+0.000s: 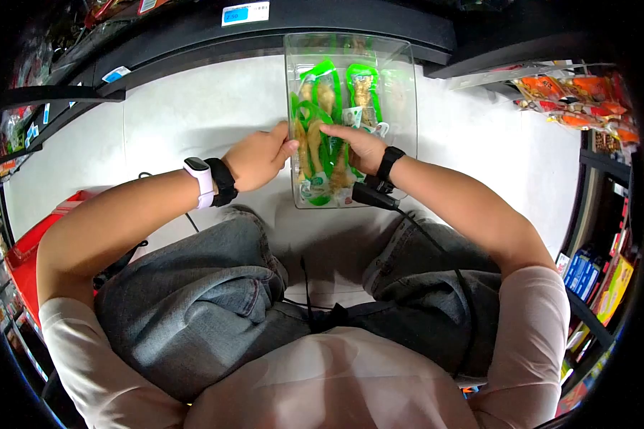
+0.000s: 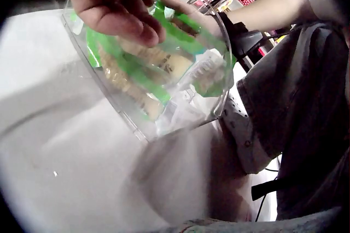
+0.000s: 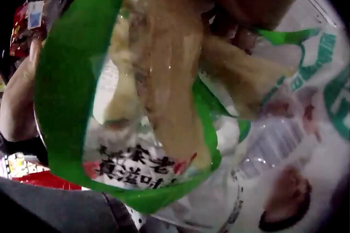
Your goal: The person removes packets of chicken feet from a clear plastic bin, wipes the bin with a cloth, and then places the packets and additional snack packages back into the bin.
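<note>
A clear plastic bin (image 1: 416,136) on the pale floor holds several see-through food packets (image 1: 363,93) with green borders and yellowish-brown pieces inside. At the bin's left rim, my left hand (image 1: 257,159) has thumb and fingers curled on the edge. My right hand (image 1: 359,148) reaches inside, its thumb across a green-edged packet (image 1: 315,136) and its other fingers mostly hidden. Close up in the right wrist view, a green-edged packet (image 3: 169,91) with dark printed characters hangs below that hand. White-labelled packet ends (image 2: 205,66) lie at the bin's near end in the left wrist view.
A dark shelf edge (image 1: 350,20) with a price tag (image 1: 245,13) runs just beyond the bin. Orange snack bags (image 1: 579,93) hang at the right. On the left stands a red container (image 1: 32,250). The person's bent knees (image 1: 229,243) flank the bin's near side.
</note>
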### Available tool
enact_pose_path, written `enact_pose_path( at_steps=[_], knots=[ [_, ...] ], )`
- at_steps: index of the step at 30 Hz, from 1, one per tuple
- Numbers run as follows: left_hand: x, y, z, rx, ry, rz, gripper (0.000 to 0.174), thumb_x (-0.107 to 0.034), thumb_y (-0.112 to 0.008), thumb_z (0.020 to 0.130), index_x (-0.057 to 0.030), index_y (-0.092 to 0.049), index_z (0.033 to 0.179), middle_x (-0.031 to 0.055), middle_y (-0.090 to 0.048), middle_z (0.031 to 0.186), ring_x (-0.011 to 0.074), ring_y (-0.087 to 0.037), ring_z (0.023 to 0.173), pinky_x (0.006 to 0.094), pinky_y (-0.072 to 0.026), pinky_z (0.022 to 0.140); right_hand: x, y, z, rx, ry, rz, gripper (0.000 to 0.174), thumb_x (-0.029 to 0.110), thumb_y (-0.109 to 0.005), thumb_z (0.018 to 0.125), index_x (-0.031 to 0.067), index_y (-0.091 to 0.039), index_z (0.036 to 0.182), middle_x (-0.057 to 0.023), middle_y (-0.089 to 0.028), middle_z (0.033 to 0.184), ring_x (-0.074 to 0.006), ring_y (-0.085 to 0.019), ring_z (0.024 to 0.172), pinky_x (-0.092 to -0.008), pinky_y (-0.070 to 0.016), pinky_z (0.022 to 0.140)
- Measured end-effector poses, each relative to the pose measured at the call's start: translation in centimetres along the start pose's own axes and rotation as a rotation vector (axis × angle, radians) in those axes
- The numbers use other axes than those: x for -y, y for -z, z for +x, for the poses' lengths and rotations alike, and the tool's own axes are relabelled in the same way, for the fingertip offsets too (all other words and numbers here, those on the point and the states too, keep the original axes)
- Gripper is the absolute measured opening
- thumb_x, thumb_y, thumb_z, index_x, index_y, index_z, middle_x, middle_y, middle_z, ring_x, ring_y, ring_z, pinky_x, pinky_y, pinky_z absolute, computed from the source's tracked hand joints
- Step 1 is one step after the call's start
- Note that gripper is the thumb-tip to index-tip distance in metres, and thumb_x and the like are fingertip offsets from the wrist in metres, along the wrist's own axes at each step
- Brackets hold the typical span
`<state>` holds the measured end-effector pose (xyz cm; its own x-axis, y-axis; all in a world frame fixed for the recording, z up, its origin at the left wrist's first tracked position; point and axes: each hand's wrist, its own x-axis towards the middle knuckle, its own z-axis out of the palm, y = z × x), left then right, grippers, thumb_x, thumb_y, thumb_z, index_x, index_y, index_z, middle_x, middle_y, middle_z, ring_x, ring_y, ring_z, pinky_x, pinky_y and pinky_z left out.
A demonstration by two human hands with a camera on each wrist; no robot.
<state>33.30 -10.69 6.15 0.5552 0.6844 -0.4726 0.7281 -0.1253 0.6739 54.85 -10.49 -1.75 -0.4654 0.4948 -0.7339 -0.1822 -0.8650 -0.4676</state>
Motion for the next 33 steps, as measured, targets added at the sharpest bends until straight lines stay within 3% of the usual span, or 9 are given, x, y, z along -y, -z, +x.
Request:
enact_pose_path(
  at_steps=[5,10,14,22,25,26,29,30,33],
  knots=[
    [-0.5,0.2,-0.1,0.014,0.015,0.001,0.025,-0.026,-0.031,0.095,-0.0034,-0.037,0.089,0.0111,-0.057,0.067,0.0279,-0.058,0.063,0.0376,-0.0436,0.06,-0.7,-2.0,0.4,-0.195,0.211,-0.204,0.058,0.032,-0.074,0.068,-0.0055,-0.05,0.107,-0.0152,-0.055,0.103,-0.0219,-0.057,0.088,-0.0325,-0.0462,0.074],
    [-0.2,0.1,-0.1,-0.003,0.003,-0.026,0.024,-0.027,-0.032,0.094,-0.0035,-0.038,0.09,0.0117,-0.057,0.066,0.028,-0.057,0.063,0.0374,-0.0434,0.061,0.8,-2.7,0.4,-0.366,0.249,-0.257,0.031,0.013,-0.068,0.065,-0.0084,-0.057,0.085,-0.0123,-0.06,0.08,-0.0181,-0.058,0.07,-0.0306,-0.0456,0.061],
    [0.4,0.1,-0.3,-0.033,-0.042,-0.015,0.025,-0.026,-0.032,0.094,-0.0031,-0.04,0.09,0.0115,-0.057,0.066,0.0283,-0.057,0.063,0.0375,-0.0434,0.06,0.9,-1.6,0.6,-0.52,0.294,-0.322,0.031,0.016,-0.07,0.064,-0.0092,-0.057,0.077,-0.0101,-0.06,0.073,-0.0155,-0.056,0.064,-0.0295,-0.044,0.058],
    [-1.3,1.7,-1.9,-0.191,0.015,-0.019,0.028,-0.021,-0.045,0.089,0.0014,-0.05,0.072,0.0193,-0.047,0.057,0.0255,-0.053,0.053,0.0373,-0.0387,0.051,3.6,-1.4,-6.5,-0.376,0.287,-0.27,0.036,0.011,-0.071,0.07,-0.0052,-0.055,0.098,-0.0098,-0.062,0.087,-0.0157,-0.059,0.075,-0.0271,-0.0473,0.067],
    [-4.3,1.4,-2.5,-0.031,-0.2,-0.512,0.022,-0.025,-0.054,0.082,-0.0041,-0.059,0.075,0.0088,-0.054,0.057,0.0145,-0.051,0.052,0.0307,-0.0401,0.049,4.9,-1.6,-8.9,-0.284,0.296,-0.285,0.035,0.006,-0.067,0.074,-0.0016,-0.053,0.105,-0.0081,-0.062,0.092,-0.0156,-0.059,0.08,-0.0273,-0.0479,0.071],
    [-7.1,2.2,-3.2,0.187,-0.279,-0.633,0.015,-0.015,-0.055,0.084,-0.0023,-0.057,0.077,0.0011,-0.055,0.066,0.0076,-0.046,0.061,0.026,-0.0401,0.056,5.2,-1.5,-9.7,-0.241,0.281,-0.259,0.033,0.005,-0.066,0.075,-0.0001,-0.054,0.105,-0.0077,-0.062,0.093,-0.0155,-0.059,0.081,-0.0281,-0.0476,0.072],
    [-14.1,2.1,-4.4,0.758,-0.762,-1.072,0.025,-0.023,-0.052,0.088,-0.001,-0.054,0.078,0.0016,-0.052,0.061,0.0065,-0.044,0.057,0.0258,-0.0391,0.054,6.2,-1.2,-11.4,-0.131,0.19,-0.178,0.03,0.002,-0.062,0.077,0.0025,-0.053,0.105,-0.007,-0.061,0.094,-0.0154,-0.058,0.085,-0.0303,-0.047,0.075],
    [-16.5,1.4,-4.5,0.767,-0.994,-1.054,0.028,-0.027,-0.049,0.09,-0.0011,-0.057,0.083,0.0012,-0.055,0.065,0.0062,-0.049,0.06,0.024,-0.0407,0.055,6.5,-1.1,-11.7,-0.129,0.174,-0.206,0.03,0.001,-0.061,0.077,0.0025,-0.053,0.106,-0.0068,-0.06,0.094,-0.016,-0.058,0.085,-0.0309,-0.0471,0.075],
    [-20.1,1.7,-6.3,0.844,-1.132,-1.114,0.028,-0.027,-0.049,0.09,-0.0011,-0.057,0.083,0.0013,-0.055,0.065,0.0063,-0.049,0.06,0.024,-0.0409,0.055,7.3,-2.3,-11.8,-0.129,0.175,-0.282,0.034,0.001,-0.061,0.076,0.0026,-0.051,0.108,-0.0069,-0.06,0.093,-0.0179,-0.058,0.085,-0.0323,-0.0473,0.075]
  ],
)
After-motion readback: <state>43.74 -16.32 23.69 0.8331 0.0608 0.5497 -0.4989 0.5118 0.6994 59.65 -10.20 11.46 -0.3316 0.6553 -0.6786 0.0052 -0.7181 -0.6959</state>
